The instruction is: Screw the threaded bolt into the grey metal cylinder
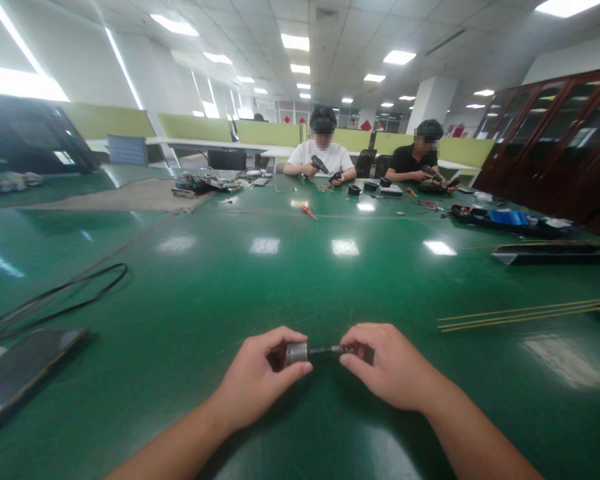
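Both forearms come in from the bottom edge and meet low over the green bench (pixel 300 267). The left hand (pixel 260 373) is curled, thumb and fingers closed round a small metal cylinder (pixel 297 353). The right hand (pixel 385 363) faces it, knuckles up, fingertips pinched on the far end of a thin dark shaft (pixel 325 350) that sticks out of the cylinder. The part lies level between the two hands, just above the bench, near its front edge. Thin rods (pixel 525 313) lie to the right, a black cable (pixel 65 293) to the left.
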### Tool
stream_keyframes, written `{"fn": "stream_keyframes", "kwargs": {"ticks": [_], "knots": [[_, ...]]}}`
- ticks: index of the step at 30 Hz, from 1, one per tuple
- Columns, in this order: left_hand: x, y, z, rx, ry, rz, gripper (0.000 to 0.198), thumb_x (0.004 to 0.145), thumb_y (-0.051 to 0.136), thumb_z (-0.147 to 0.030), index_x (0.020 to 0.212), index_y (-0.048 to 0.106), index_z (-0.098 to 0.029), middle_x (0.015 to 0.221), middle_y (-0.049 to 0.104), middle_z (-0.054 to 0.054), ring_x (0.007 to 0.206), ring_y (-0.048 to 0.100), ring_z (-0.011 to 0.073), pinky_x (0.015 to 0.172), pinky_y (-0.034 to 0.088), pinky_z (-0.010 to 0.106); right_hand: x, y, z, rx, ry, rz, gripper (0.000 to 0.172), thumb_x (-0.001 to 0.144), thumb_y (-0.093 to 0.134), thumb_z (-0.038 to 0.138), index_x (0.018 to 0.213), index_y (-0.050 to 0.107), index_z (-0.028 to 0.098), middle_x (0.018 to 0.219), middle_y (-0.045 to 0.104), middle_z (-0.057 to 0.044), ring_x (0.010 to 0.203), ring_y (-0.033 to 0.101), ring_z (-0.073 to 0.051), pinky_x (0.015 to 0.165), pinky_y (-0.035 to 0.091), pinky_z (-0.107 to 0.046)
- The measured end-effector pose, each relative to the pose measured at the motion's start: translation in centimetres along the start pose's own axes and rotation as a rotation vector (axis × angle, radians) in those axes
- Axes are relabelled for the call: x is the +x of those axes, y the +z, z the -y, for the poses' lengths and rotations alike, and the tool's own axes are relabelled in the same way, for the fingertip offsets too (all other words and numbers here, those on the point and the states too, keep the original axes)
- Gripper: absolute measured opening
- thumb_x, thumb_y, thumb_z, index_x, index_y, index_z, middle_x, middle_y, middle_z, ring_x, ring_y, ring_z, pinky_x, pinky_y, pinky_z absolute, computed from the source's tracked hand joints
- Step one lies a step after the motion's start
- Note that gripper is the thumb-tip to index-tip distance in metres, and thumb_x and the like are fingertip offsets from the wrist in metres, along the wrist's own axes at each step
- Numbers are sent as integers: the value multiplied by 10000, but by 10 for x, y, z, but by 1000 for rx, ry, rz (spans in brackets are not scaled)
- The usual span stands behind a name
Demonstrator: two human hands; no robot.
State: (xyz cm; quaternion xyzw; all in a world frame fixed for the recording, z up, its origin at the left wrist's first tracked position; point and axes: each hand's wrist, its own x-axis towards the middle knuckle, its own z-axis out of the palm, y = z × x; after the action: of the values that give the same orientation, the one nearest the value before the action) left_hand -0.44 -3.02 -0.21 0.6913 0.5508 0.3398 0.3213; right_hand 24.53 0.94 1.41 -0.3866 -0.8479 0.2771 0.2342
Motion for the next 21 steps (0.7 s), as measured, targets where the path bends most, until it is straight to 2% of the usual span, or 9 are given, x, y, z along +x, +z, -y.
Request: {"fn": "stream_keyframes", "kwargs": {"ticks": [4, 9, 12, 17, 19, 21], "knots": [[1, -2, 2, -36, -27, -34, 266, 817, 751, -385, 1015, 694, -216, 866, 714, 1, 778, 651, 199, 718, 473, 290, -1, -2, -1, -4, 27, 13, 54, 863, 669, 195, 880, 717, 210, 780, 684, 3, 719, 624, -154, 686, 446, -273], [4, -5, 5, -244, -63, -111, 274, 828, 748, -357, 994, 592, -204, 895, 676, 5, 832, 647, 186, 757, 486, 280, -1, -1, -1, 9, 32, 41, 62, 863, 665, 198, 889, 720, 208, 783, 693, -1, 710, 629, -152, 681, 456, -269], [6, -5, 8, -322, -46, -133, 309, 815, 758, -334, 853, 478, -211, 848, 634, -8, 782, 604, 163, 716, 468, 262, -1, 0, -1, 18, 32, 39, 68, 866, 660, 203, 898, 720, 208, 778, 689, 1, 695, 624, -148, 655, 452, -261], [5, -5, 9, -251, -19, -140, 454, 791, 745, -332, 648, 330, -214, 784, 632, 14, 757, 591, 169, 701, 464, 270, 0, 2, -1, 4, 29, 46, 72, 860, 666, 206, 902, 724, 206, 775, 695, -4, 702, 623, -153, 656, 450, -259], [4, -8, 6, -233, -31, -141, 418, 785, 753, -333, 657, 374, -210, 794, 663, 23, 767, 633, 185, 712, 490, 283, 1, 3, -1, 0, 23, 46, 75, 858, 669, 210, 905, 727, 203, 773, 698, -7, 708, 625, -157, 656, 450, -257], [4, -13, 0, -247, -69, -150, 280, 781, 772, -336, 826, 529, -203, 868, 719, 37, 855, 697, 219, 809, 537, 328, 1, 4, -1, 4, 23, 42, 79, 859, 669, 219, 909, 728, 202, 767, 699, -8, 699, 625, -155, 643, 446, -252]]}}
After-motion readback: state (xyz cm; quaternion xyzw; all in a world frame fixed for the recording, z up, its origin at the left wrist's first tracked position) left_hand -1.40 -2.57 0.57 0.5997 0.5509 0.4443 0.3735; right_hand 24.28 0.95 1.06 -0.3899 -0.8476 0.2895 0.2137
